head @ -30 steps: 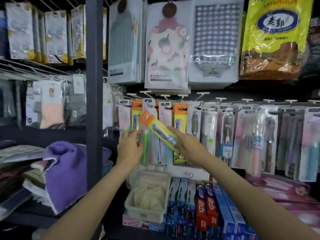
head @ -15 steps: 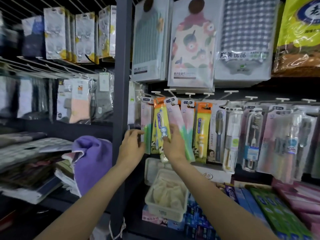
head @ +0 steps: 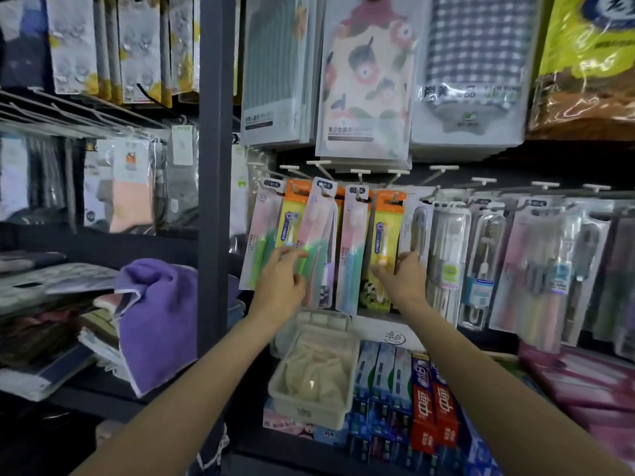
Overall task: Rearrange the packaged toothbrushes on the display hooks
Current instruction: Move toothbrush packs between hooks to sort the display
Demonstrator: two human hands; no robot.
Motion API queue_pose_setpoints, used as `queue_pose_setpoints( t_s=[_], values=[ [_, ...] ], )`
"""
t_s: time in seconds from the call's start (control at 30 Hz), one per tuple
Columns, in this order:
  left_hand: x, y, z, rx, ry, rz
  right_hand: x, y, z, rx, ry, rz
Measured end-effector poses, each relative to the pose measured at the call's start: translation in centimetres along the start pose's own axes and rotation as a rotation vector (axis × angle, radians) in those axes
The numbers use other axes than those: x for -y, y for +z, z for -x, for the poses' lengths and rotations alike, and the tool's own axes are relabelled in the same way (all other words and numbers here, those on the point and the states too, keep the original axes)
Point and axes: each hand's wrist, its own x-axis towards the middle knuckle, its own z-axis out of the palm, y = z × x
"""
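Here the packaged toothbrushes (head: 318,245) hang in a row on the display hooks (head: 360,175), below the larger hanging packs (head: 364,80) and above a white basket (head: 309,383) and the toothpaste boxes (head: 405,389). The left hand (head: 280,283) is at the lower part of a pink and green pack (head: 316,242), with the fingers half curled and the tips touching its front; whether it really pinches the pack, the view does not show clearly. The right hand (head: 402,280) is at the lower part of the orange and yellow pack (head: 385,242), the fingers bent around its edge, and it seems to hold it lightly. These packs are probably very light: a thin card back with a clear plastic blister, stiff enough along the length but easy to bend or crease. The plastic front looks smooth and may slip under the fingertips, so a pinch on the two side edges would be safer than pressure on the blister. To take a pack off or put it on, the better place to hold is likely near the top, close to the hang hole, because the hole in the card could tear if the pack is pulled from the bottom. The neighbouring packs hang close together and may swing when one is touched.
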Motion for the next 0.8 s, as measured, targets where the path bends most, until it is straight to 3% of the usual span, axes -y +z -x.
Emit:
queue_pose_setpoints(
  t_s=[0.27, 0.4, 0.5, 0.57, 0.67, 0.8],
  values=[
    [0.5, 1.9, 0.3, 0.195, -0.004, -0.075, -0.8, -2.8, 0.7, -0.017, -0.141, -0.146],
    [-0.2, 2.9, 0.6, 0.220, 0.005, -0.072, -0.2, -7.0, 0.3, 0.099, -0.265, 0.115],
    [-0.6, 3.3, 0.5, 0.197, 0.028, -0.059, 0.9, -9.5, -0.3, 0.197, -0.276, 0.402],
    [-0.8, 3.2, 0.6, 0.160, 0.020, -0.057, 1.9, -10.3, 0.3, 0.189, -0.277, 0.340],
    [-0.4, 2.4, 0.9, 0.101, 0.012, -0.038, 3.6, -9.6, 2.0, 0.327, -0.319, 0.138],
    [0.6, 0.8, 1.4, 0.061, -0.038, -0.050, 6.0, -5.1, 3.1, 0.422, -0.473, 0.233]
  ],
)
